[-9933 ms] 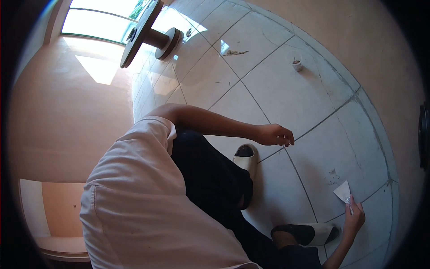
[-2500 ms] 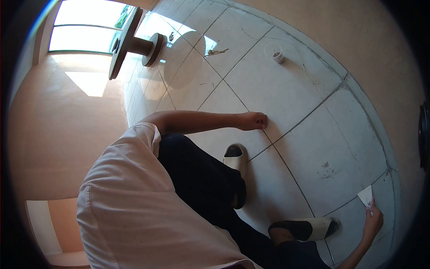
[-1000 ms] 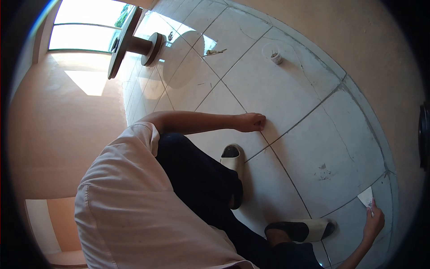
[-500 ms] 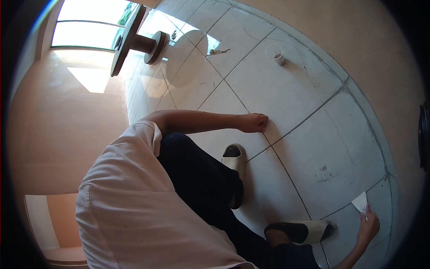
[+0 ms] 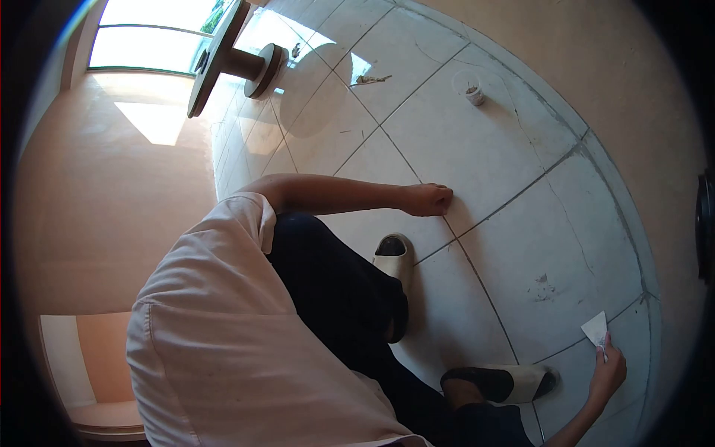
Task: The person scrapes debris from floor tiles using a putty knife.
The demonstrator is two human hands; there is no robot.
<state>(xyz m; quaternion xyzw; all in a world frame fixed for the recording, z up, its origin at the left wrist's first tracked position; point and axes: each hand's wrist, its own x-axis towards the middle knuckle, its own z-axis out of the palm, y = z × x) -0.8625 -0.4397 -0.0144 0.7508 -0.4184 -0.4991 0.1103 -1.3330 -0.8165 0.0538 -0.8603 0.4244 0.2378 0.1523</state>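
- Scraper (image 5: 595,328) down in the lower right of the frame, its pale wedge of a blade fanning toward the top, over the tiled floor (image 5: 477,153); whether the edge touches the tile I can't tell from my end
- Right hand (image 5: 610,368) has it, fingers closed around the narrow handle end, forearm running off the bottom edge
- Left hand (image 5: 429,200) now, right of centre: curled into a fist, just beside a tile joint, its shadow falling close by; I can't see whether anything is tucked inside, nor whether the knuckles meet the floor
- Between the two hands, nearer the scraper, I've got a patch of dark smudges (image 5: 542,288) on the tile, and a thin crack (image 5: 534,150) wandering down the right side
- Upper right, a small see-through cup (image 5: 474,97) stands on the floor with something brownish in it, well apart from both hands
- Up top, a scrap of debris (image 5: 370,79) beside a bright patch of light, and a dark spool-shaped stand (image 5: 242,64) in the upper left
- Lower middle, two cream slippers (image 5: 392,262) on the tiles, dark trousers (image 5: 328,276) above them, pale shirt (image 5: 223,328) filling the lower left
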